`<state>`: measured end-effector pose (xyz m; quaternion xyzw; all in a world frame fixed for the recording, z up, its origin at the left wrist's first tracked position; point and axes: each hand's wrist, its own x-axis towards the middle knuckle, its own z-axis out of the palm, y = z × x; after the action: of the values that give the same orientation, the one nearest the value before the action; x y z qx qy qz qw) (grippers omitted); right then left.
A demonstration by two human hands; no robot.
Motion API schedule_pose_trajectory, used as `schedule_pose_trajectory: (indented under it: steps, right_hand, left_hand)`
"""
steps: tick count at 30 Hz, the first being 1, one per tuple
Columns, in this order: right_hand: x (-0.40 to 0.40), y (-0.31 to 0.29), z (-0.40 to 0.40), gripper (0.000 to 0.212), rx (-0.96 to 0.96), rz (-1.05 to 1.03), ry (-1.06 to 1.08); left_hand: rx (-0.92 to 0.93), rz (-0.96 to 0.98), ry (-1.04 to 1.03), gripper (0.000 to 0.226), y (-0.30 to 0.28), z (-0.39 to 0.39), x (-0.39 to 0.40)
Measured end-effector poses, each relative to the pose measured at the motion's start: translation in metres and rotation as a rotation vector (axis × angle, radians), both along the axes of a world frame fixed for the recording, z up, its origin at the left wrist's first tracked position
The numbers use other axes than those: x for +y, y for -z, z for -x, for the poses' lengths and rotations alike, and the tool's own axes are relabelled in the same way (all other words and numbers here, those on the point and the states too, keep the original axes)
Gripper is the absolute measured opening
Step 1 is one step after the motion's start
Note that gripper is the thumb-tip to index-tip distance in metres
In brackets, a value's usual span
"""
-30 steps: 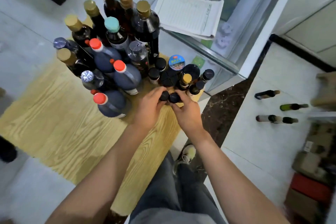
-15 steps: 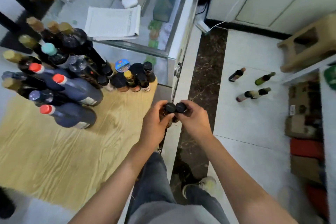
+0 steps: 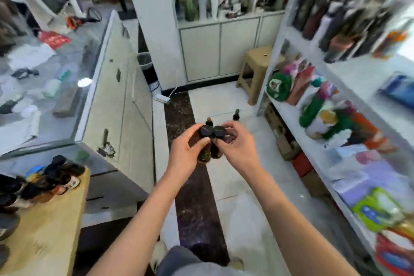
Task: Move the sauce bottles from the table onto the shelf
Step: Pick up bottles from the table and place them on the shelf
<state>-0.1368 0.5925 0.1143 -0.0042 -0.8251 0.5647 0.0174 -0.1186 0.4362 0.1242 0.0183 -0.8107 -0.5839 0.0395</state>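
Two small dark sauce bottles with black caps are held side by side in mid-air over the floor. My left hand (image 3: 187, 152) grips the left bottle (image 3: 205, 132). My right hand (image 3: 237, 145) grips the right bottle (image 3: 219, 132). More sauce bottles (image 3: 44, 179) stand blurred on the wooden table (image 3: 44, 226) at the lower left. The white shelf (image 3: 313, 101) rises on the right, with dark bottles (image 3: 340, 15) on its upper level and colourful packets (image 3: 313, 96) below.
A glass counter (image 3: 94, 87) runs along the left. Bottles (image 3: 235, 116) stand on the floor just beyond my hands. A tan plastic stool (image 3: 255, 67) sits ahead by the shelf. Boxes (image 3: 286, 141) lie under the shelf. A white pillar (image 3: 154, 18) stands ahead.
Both hands lifted the two small bottles off the table. The view turned right from the table toward the shelf, and the bottles now hang over the floor aisle.
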Motion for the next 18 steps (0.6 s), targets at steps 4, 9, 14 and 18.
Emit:
schedule_pose_trajectory:
  steps: [4, 9, 14, 18]
  right_hand:
    - [0.096, -0.036, 0.004, 0.035, 0.126, -0.005, 0.135]
    - [0.196, -0.086, 0.012, 0.036, 0.310, 0.011, 0.326]
    - [0.294, -0.142, 0.028, 0.036, 0.420, -0.064, 0.502]
    - [0.377, -0.198, 0.047, 0.039, 0.521, -0.173, 0.655]
  left_hand:
    - [0.064, 0.020, 0.155, 0.040, -0.040, 0.029, 0.088]
    - [0.150, -0.037, 0.345, 0.040, -0.094, 0.068, 0.196]
    - [0.242, -0.093, 0.495, 0.037, -0.152, 0.101, 0.305]
    - [0.275, -0.275, 0.543, 0.038, -0.195, 0.130, 0.398]
